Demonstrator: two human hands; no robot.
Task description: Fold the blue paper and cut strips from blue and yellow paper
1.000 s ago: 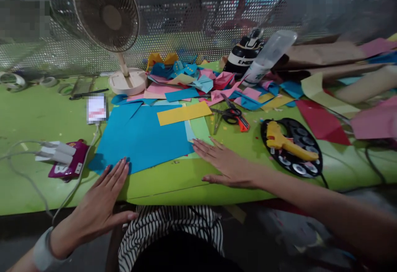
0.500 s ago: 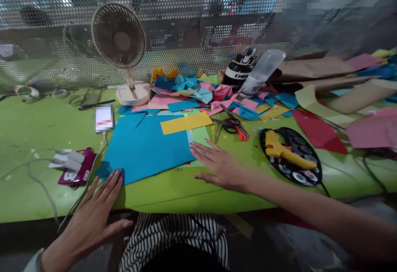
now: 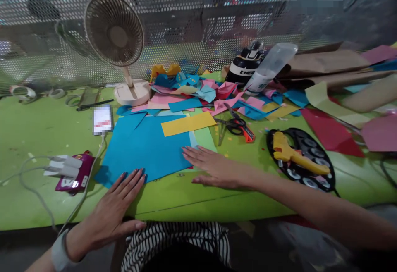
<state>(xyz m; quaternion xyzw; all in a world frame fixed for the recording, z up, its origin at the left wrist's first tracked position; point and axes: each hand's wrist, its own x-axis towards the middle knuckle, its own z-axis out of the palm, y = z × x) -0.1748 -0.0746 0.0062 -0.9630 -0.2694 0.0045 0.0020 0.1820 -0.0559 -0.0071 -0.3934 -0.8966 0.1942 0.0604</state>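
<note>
A blue sheet (image 3: pixel 145 150) is laid flat on the green table (image 3: pixel 242 199), its upper right part overlapped by a yellow strip (image 3: pixel 188 124). Its near edge is touched by the fingertips of the left hand (image 3: pixel 116 208), opened flat with thumb apart. Its right edge is overlapped by the fingers of the right hand (image 3: pixel 218 170), likewise opened; nothing is gripped by either. Scissors (image 3: pixel 235 126) are placed beyond the right hand.
</note>
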